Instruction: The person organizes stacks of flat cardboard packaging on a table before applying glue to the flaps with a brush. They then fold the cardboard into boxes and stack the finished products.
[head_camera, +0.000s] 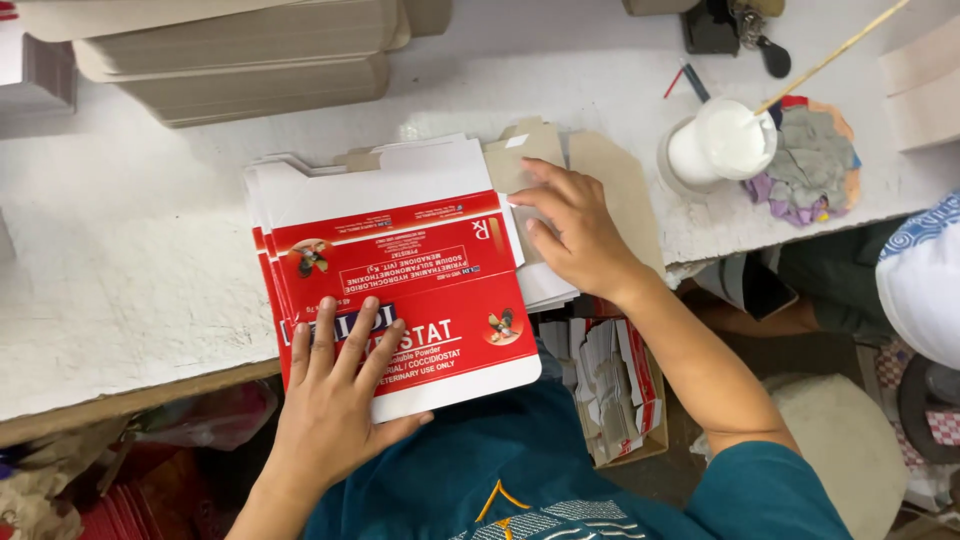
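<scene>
The left hand (335, 385) is laid flat, fingers spread, on the red carton blank (400, 290). Its side flap (520, 165) is pressed under right hand (575, 225) fingertips, slightly spread. Gluing step, prob.; next needs firm fold w/ alignment.

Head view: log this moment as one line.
left hand: flat on red carton blanks | right hand: pressing grey flap | white cup, stick | table
</scene>
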